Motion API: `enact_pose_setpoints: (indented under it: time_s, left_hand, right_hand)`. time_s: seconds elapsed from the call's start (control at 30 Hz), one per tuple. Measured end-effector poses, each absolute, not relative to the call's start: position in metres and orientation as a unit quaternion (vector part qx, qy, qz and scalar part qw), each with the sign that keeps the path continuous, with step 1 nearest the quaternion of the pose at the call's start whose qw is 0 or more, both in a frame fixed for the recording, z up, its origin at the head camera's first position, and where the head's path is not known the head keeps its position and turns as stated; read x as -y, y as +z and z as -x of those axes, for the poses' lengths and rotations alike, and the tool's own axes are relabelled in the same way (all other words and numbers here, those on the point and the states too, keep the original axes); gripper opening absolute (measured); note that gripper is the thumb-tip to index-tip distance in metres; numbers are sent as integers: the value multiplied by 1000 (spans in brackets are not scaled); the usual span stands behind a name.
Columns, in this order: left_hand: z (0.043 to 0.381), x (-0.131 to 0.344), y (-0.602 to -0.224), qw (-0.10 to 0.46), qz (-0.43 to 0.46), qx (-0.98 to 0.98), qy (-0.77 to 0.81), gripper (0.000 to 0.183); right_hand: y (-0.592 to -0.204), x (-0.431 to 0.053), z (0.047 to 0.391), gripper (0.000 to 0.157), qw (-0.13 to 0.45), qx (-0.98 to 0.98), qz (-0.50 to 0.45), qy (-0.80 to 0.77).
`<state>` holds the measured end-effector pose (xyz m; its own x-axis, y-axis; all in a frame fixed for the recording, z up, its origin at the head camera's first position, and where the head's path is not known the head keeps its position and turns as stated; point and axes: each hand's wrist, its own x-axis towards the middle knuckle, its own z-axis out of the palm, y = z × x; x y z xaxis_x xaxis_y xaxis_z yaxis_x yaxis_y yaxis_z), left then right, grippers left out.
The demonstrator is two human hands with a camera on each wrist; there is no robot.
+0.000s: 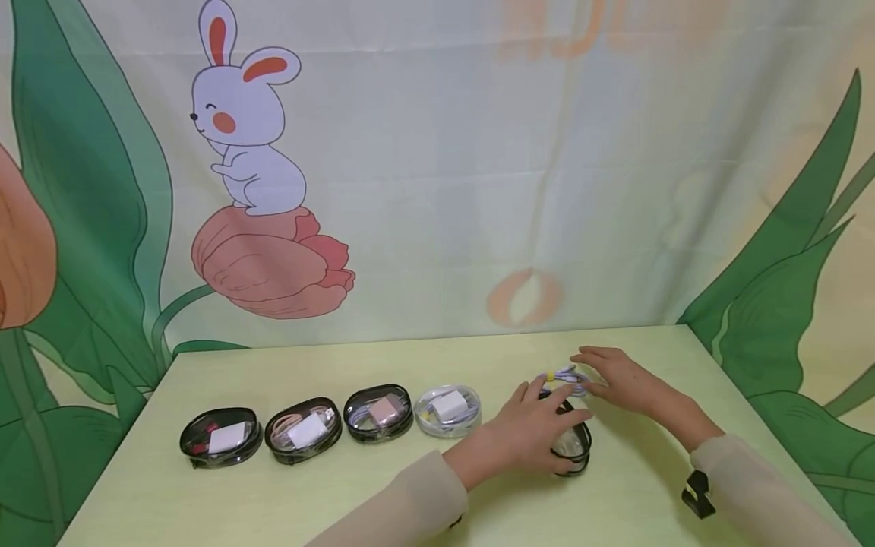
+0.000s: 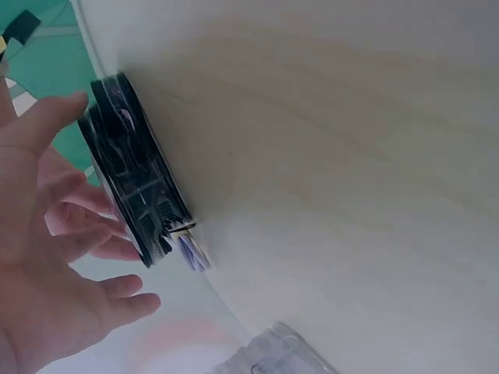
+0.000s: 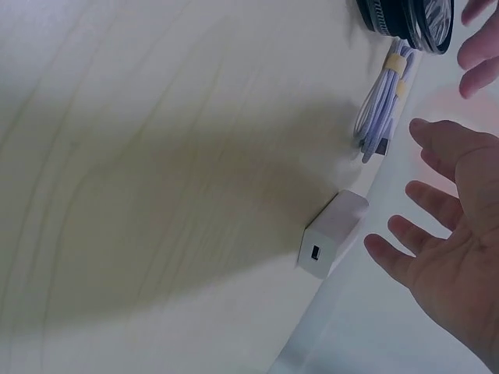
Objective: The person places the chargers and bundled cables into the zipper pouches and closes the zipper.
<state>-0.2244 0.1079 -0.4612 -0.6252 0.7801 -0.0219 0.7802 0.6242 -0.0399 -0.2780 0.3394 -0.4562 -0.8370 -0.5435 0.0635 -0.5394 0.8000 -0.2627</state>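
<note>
My left hand spreads over a clear oval case with black edging, its thumb at the near rim. In the left wrist view that case lies flat on the table, beside the left hand's thumb. Above a bundled lilac cable with a yellow tie hovers my right hand, its fingers loosely extended. The right wrist view shows the cable next to a white charger block; the right hand holds nothing. From the head, the block is hidden behind the right hand.
To the left stand several closed oval cases in a row: a black-edged case with a white block, another, one with a pink block, and a white-edged case. A printed backdrop hangs behind the table.
</note>
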Motion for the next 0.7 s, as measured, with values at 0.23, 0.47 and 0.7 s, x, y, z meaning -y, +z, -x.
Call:
enact_pose_setpoints:
  time_s: [0.23,0.47,0.7]
  left_hand:
    - [234,-114,-460,56,-437,-896,-53,76]
    - [237,-116,-456,81,-426,-900,-51,68]
    - [234,-112,-457,47,-367,-929,0,68]
  right_hand:
    - [-454,-340,280,46,10,-947,293,-132]
    - [-451,-338,280,48,28,-947,291,-134]
    - [-454,-337,283,50,44,-948,282,-143]
